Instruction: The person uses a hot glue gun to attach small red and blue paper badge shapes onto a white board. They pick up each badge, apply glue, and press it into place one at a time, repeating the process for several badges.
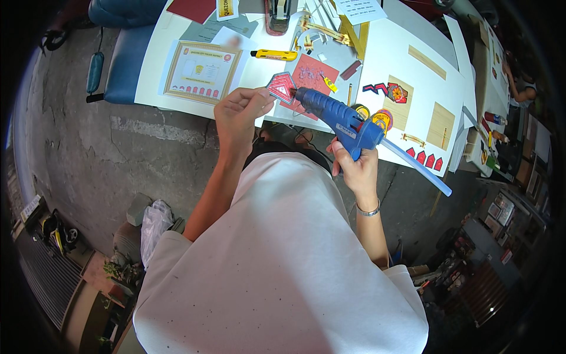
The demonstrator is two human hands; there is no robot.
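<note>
Between the thumb and fingers of my left hand is a small red badge-shaped piece with pale lines and a dark edge, held above the table's front edge. My right hand is closed round the handle of a blue glue gun. A long translucent glue stick juts from the gun's back end. The nozzle is at the right side of the red piece; whether it touches cannot be made out. Beneath lies a red sheet with a small yellow tube on it.
A yellow cutter knife lies beyond my left hand, near a gold-bordered certificate. On the white board to the right are a red emblem, round patches and several small red badges. A blue seat stands at the left.
</note>
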